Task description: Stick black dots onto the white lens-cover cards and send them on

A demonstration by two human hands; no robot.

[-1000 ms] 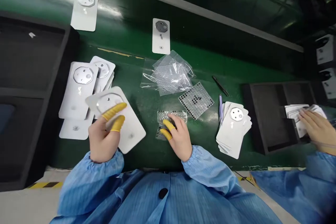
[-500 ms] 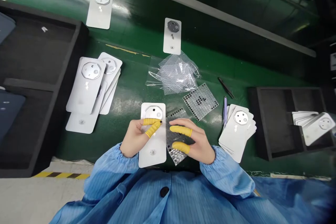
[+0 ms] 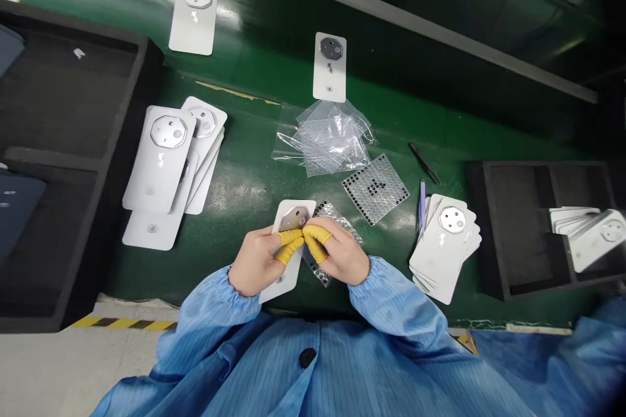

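My left hand [image 3: 261,260], with yellow finger cots on thumb and finger, is closed in a pinch over a white phone back cover [image 3: 289,273]. A small black round piece [image 3: 304,232] shows faintly between the fingertips. My right hand [image 3: 337,249], also in yellow finger cots, is closed, its fingertips meeting the left ones; what they grip is hidden. The cover lies tilted to the right under both hands, its camera ring [image 3: 296,217] above the fingers. Partly beneath my right hand is a clear sheet [image 3: 323,273] of small black round pieces.
A second dotted sheet [image 3: 375,189], clear plastic bags [image 3: 332,137], black tweezers [image 3: 424,163] and a purple tool [image 3: 422,206] lie ahead. White covers are stacked left [image 3: 161,176] and right [image 3: 443,247]. Black trays flank the bench, left [image 3: 122,163] and right [image 3: 493,228].
My right hand has moved left from above the dotted sheet and closed its fingers against the left fingertips. The phone back cover has turned, its top now leaning right.
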